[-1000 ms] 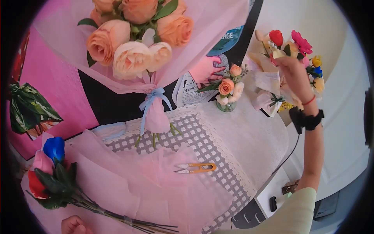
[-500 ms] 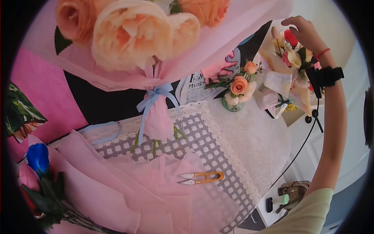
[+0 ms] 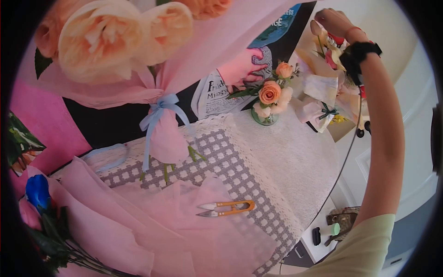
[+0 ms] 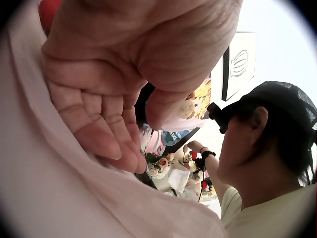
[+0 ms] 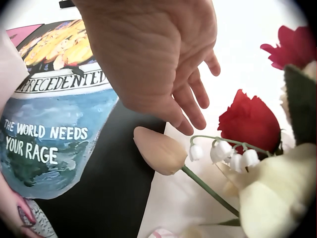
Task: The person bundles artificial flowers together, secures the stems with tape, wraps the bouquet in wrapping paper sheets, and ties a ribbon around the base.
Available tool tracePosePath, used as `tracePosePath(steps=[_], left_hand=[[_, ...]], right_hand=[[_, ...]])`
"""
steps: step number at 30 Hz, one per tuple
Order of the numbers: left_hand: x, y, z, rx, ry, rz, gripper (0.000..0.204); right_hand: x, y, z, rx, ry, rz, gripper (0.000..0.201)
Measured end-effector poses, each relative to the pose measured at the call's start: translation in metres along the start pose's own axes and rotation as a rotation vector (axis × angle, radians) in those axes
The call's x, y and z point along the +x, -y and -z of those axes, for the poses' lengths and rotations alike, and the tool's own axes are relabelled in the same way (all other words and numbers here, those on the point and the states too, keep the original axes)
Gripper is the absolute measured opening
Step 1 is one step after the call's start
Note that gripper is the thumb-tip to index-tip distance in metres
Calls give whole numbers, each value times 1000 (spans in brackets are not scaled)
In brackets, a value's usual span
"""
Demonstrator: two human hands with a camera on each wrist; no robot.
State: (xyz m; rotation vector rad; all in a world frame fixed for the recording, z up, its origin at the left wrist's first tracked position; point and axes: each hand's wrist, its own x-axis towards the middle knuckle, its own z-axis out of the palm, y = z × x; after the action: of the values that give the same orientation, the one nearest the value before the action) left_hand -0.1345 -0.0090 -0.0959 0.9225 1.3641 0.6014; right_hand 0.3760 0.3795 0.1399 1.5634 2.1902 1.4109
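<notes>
My right hand (image 3: 334, 22) is raised at the back right, over a mixed bouquet. In the right wrist view the same hand (image 5: 153, 59) has relaxed, spread fingers and holds nothing; below them are a peach tulip bud (image 5: 159, 150), white bell flowers (image 5: 222, 150) and a red rose (image 5: 250, 121). The left wrist view shows my left hand (image 4: 114, 64) with loosely bent fingers beside pale pink wrapping (image 4: 114, 193), nothing seen in its grip. Whether it touches the wrapping I cannot tell. It is out of the head view.
A peach rose bouquet in pink paper with a blue ribbon (image 3: 164, 107) is at the upper left. Orange-handled snips (image 3: 228, 207) lie on pink sheets (image 3: 184, 231). A small glass vase (image 3: 265, 118) stands nearby. A blue rose (image 3: 38, 191) is at the left edge.
My right hand has risen off the bouquet's flowers and now hovers at its upper left side. My left hand has gone from the head view, which has shifted.
</notes>
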Motion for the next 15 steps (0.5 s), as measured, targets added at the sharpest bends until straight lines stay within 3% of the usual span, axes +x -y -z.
tracePosePath(steps=[1,3,6,10,12,15], left_hand=[[2,0,1,2,4,-1,31],[3,1,2,3,0,-7,31],[4,0,4,10,-20,-16,31],[7,2,5,10,-25,-13,31],[8,4,5,8,-25,-7,31],[7,6,3,10,-26,0,30]], right_hand=[[3,5,3,-5,4,-1,18],[14,24,12,0,282,-105,17],[18,35,23,-45,381,-234,20],[18,26,8,-37,296,-364,23],[26,14,-3,-26,414,-401,26],[24,18,-10,-32,437,-361,20]])
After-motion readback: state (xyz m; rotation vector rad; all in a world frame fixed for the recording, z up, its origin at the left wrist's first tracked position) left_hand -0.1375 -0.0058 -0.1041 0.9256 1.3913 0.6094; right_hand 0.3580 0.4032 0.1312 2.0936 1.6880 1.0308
